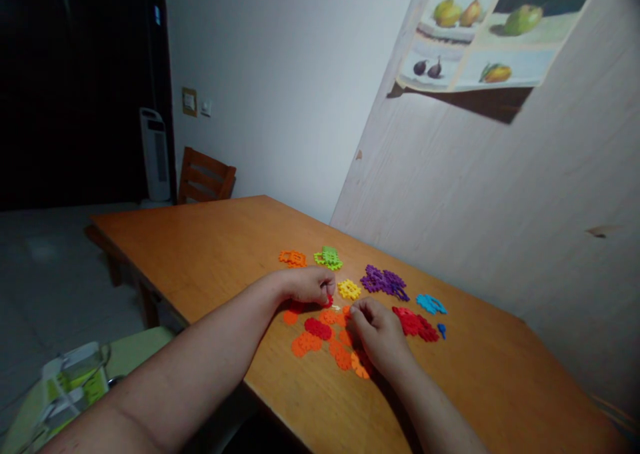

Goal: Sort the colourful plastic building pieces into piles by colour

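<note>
Small plastic snowflake pieces lie sorted by colour on the wooden table (210, 241). My left hand (307, 285) is closed in a pinch on a red piece (328, 301) at the edge of a mixed orange and red heap (320, 334). My right hand (377, 331) rests on that heap with its fingers curled; what they hold, if anything, is hidden. Around the hands lie a yellow piece (349, 289), a green cluster (329, 258), an orange cluster (293, 259), a purple cluster (383, 281), blue pieces (431, 303) and a red cluster (414, 323).
A wooden chair (205, 176) stands at the table's far end, near a white tower appliance (155, 154). A wall with a fruit poster (490, 34) runs along the table's right side. A green stool with a clear container (75, 381) sits at lower left.
</note>
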Available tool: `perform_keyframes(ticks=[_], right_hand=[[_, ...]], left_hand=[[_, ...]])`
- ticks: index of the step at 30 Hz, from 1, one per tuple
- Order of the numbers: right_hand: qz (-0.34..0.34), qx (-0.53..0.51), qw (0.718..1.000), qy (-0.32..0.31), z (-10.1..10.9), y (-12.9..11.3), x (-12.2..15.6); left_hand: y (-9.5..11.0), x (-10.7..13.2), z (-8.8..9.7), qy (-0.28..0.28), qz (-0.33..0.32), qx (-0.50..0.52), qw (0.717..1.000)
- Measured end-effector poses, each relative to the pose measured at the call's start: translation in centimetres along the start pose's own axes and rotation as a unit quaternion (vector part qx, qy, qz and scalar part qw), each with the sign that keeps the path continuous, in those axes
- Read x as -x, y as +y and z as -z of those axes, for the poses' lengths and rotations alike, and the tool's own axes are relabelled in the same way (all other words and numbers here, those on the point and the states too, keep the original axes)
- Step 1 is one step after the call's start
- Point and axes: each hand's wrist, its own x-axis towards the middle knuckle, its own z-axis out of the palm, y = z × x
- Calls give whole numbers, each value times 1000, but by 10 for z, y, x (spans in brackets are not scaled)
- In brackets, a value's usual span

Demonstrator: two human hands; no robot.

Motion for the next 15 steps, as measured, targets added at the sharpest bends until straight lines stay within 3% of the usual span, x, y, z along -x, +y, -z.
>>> perform_keyframes(ticks=[4,11,15], right_hand=[[-5,-33,999,-5,1,-8,-2],[-59,-142,988,-27,1,-12,-2],[-49,-121,991,22,12,-5,-9]], left_hand=[[2,-3,-5,33,-52,116,991],[10,-5,-18,-13,-96,221,970],[12,-5,-19,4,-89,246,965]])
